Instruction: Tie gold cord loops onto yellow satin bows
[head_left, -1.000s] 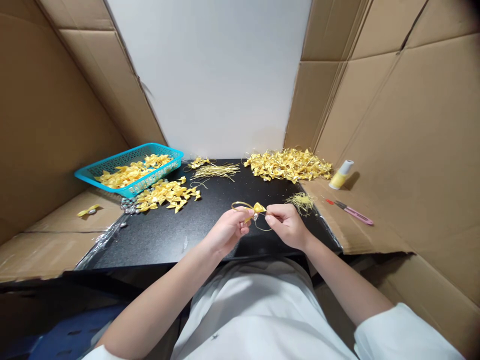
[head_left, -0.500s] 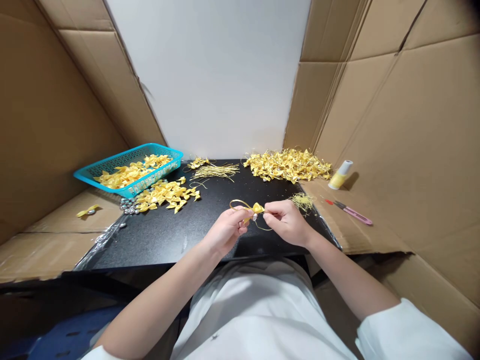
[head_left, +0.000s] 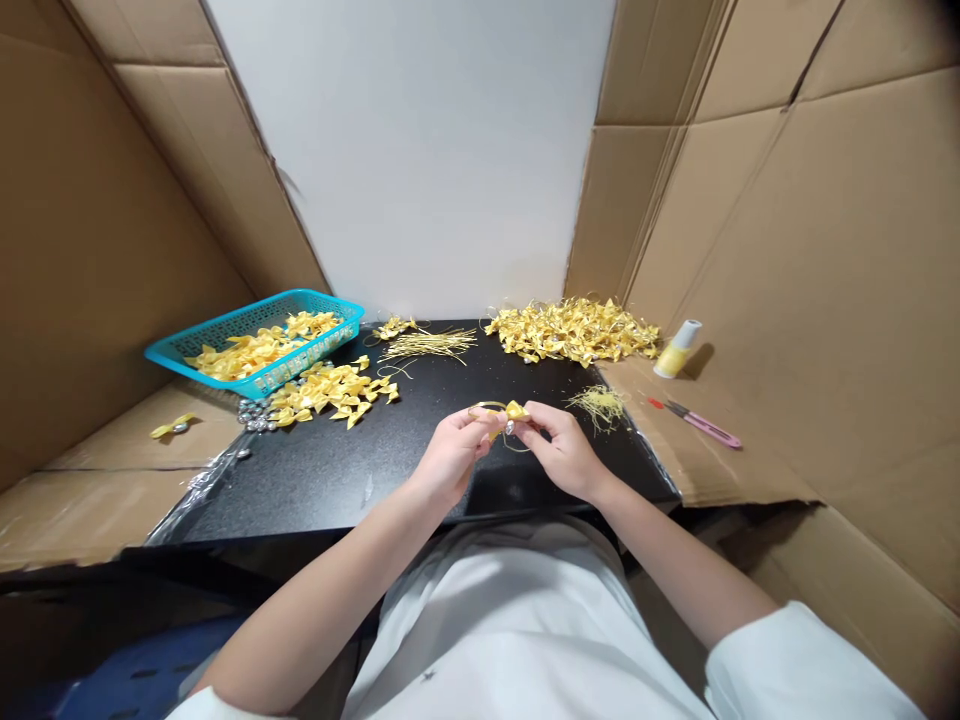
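Observation:
Between my two hands, above the front of the black table (head_left: 315, 490), is a yellow ribbon bow (head_left: 516, 411) with a shiny silver bead (head_left: 510, 427) at its middle. A thin gold cord (head_left: 491, 405) loops up from it on the left, and a loose strand hangs below. My left hand (head_left: 459, 450) pinches the bow's left side with thumb and fingers closed. On the other side, my right hand (head_left: 559, 448) is closed with its fingertips against the bow's right side. The fingertips partly hide the bow and cord.
At left, a turquoise basket (head_left: 247, 385) holds yellow bows; more bows (head_left: 334, 392) lie beside silver beads (head_left: 257, 414). Cut cords (head_left: 431, 344) lie behind. A heap of corded bows (head_left: 574, 330), cord scraps (head_left: 598, 405), a thread spool (head_left: 677, 350) and a pink-handled snipper (head_left: 709, 430) are right.
My right hand has moved slightly left, closer to my left hand, its fingers now against the bow. The cord loop looks smaller. The bow stays between both hands.

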